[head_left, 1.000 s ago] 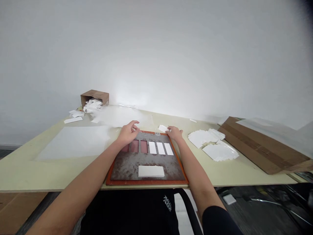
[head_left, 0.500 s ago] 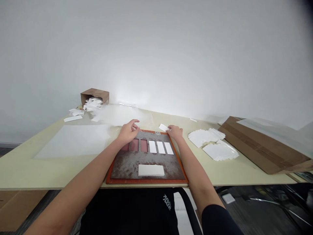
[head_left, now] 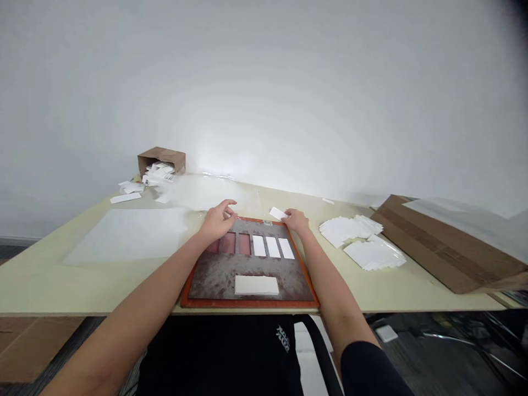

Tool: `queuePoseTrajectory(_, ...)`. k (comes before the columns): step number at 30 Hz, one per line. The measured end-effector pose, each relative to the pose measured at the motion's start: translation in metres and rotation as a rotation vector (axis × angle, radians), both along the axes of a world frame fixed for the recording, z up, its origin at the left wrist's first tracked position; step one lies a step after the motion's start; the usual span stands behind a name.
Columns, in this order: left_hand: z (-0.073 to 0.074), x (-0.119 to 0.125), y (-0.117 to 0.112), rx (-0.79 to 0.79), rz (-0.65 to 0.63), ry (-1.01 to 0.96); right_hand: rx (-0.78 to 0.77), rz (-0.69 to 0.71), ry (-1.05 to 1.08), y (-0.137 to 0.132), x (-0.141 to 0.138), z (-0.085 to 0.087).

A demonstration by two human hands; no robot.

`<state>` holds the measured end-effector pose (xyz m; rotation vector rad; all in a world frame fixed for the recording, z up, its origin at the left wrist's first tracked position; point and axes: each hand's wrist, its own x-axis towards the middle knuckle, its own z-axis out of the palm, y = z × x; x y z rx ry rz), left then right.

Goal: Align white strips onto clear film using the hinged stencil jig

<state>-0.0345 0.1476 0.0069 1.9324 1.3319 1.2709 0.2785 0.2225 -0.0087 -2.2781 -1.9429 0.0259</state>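
A dark grey template board (head_left: 247, 269) with a row of rectangular slots lies on an orange base (head_left: 311, 300) at the table's front edge. White cards (head_left: 272, 247) fill the three slots on the right, while the pink slots (head_left: 245, 243) to the left hold no cards. On the board's near part rests a stack of white cards (head_left: 256, 285). My right hand (head_left: 297, 221) pinches a loose white card (head_left: 278, 213) by its right end, just beyond the far right corner. At the far left corner, my left hand (head_left: 218, 221) has its thumb and fingers apart, holding nothing visible.
Fanned white cards (head_left: 373, 253) lie to the right, before a large cardboard box (head_left: 449, 247). A small open carton (head_left: 165, 155) spills white strips at the back left. Translucent sheets (head_left: 127, 231) cover part of the left side. A wall (head_left: 264, 99) stands behind the table.
The view has shifted very slightly. Both hands keep nearly the same place on the board, and the right hand still pinches the white card.
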Motion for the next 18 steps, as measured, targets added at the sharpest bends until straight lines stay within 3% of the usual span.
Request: queuePoseTrajectory(18,0.0017,-0.0003,-0.002,0.0,0.0,-0.006,-0.017,-0.026,0.1,0.007,-0.0016,0.0032)
